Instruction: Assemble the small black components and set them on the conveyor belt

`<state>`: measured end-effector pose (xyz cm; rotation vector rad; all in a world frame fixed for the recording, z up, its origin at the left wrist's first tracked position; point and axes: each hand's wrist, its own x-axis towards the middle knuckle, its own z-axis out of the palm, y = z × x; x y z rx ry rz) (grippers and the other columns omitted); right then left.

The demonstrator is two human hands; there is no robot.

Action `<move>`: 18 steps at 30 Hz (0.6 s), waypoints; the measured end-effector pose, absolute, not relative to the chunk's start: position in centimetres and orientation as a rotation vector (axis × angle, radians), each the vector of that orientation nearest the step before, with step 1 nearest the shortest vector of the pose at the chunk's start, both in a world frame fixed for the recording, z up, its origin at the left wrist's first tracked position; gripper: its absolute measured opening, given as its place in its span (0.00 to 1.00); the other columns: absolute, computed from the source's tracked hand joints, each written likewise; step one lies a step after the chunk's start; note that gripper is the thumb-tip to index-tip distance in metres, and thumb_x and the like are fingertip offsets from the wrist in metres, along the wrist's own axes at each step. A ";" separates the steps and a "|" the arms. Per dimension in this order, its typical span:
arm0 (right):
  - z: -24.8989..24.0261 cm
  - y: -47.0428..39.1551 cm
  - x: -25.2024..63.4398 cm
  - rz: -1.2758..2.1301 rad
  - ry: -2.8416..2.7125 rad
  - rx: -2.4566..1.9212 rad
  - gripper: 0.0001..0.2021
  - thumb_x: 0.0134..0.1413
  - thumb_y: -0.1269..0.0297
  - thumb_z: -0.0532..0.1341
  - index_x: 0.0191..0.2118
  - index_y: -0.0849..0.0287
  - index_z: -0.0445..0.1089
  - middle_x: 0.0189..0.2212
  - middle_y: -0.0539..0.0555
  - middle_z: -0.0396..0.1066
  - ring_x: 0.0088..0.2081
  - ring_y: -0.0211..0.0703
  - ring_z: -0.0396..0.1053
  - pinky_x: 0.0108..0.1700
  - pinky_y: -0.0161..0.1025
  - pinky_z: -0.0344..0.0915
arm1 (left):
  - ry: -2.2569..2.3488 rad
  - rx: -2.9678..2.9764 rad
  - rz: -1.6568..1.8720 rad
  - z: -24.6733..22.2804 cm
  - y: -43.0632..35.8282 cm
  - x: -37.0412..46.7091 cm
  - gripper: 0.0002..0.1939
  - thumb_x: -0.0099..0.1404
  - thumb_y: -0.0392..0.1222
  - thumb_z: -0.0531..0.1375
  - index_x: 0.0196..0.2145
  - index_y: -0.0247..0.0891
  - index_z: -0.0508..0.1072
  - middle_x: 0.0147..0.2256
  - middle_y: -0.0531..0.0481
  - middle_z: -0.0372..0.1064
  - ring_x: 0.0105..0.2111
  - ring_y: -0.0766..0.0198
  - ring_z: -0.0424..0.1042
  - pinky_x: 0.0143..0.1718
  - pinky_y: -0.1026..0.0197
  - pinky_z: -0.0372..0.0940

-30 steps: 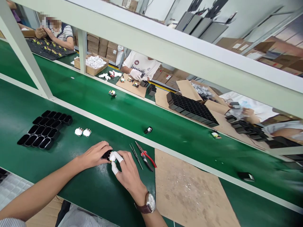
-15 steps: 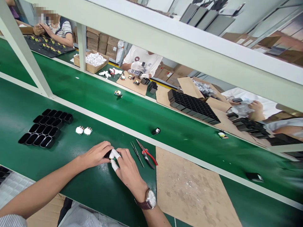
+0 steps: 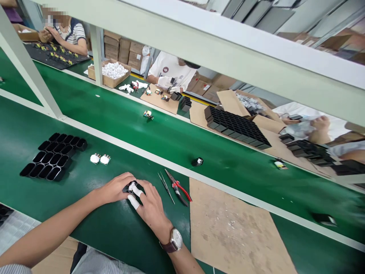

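My left hand [image 3: 114, 187] is closed around a small black plastic housing [image 3: 126, 188], low over the green bench. At the housing's mouth sits a white-topped circuit board [image 3: 132, 186], mostly inside it. My right hand [image 3: 153, 202], with white finger cots on thumb and forefinger, has its fingers closed on that board; the exact contact is partly hidden. Two similar white-topped boards [image 3: 100, 159] lie beyond my left hand. Farther left, several open black housings [image 3: 53, 156] stand in rows. Tweezers [image 3: 166, 188] and red-handled pliers [image 3: 178, 188] lie right of my right hand.
A brown cardboard sheet [image 3: 236, 224] covers the bench at right. Past a pale rail [image 3: 119, 145], a green conveyor belt [image 3: 171, 139] carries boards and a black housing [image 3: 197, 161]. A slanted frame post [image 3: 31, 64] rises at left. Co-workers sit across the belt.
The circuit board has gone deeper into the housing, and my right forefinger has shifted left over it. Parts on the belt have moved right.
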<state>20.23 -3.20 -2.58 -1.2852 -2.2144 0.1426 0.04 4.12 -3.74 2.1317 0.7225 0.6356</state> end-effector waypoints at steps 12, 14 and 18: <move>-5.5 -3.6 27.8 -0.263 -1.958 -1.683 0.15 0.70 0.71 0.52 0.56 0.65 0.70 0.43 0.65 0.73 0.47 0.58 0.73 0.47 0.59 0.74 | 0.810 2.099 0.644 -3.9 4.2 -0.4 0.20 0.68 0.48 0.67 0.55 0.43 0.74 0.51 0.45 0.74 0.52 0.54 0.74 0.56 0.52 0.70; -5.1 -3.8 27.3 -0.160 -1.973 -1.596 0.15 0.69 0.73 0.51 0.54 0.62 0.70 0.41 0.61 0.72 0.44 0.53 0.73 0.45 0.53 0.75 | 0.780 2.087 0.690 -3.6 4.2 -0.2 0.14 0.69 0.46 0.66 0.51 0.42 0.76 0.49 0.45 0.75 0.51 0.54 0.74 0.55 0.53 0.70; -2.9 -4.5 24.7 0.005 -2.055 -1.435 0.15 0.67 0.75 0.53 0.54 0.58 0.71 0.43 0.58 0.71 0.43 0.48 0.72 0.41 0.44 0.74 | 0.797 2.062 0.744 -3.4 4.2 -0.1 0.13 0.68 0.45 0.66 0.48 0.41 0.77 0.45 0.45 0.77 0.48 0.55 0.75 0.52 0.53 0.71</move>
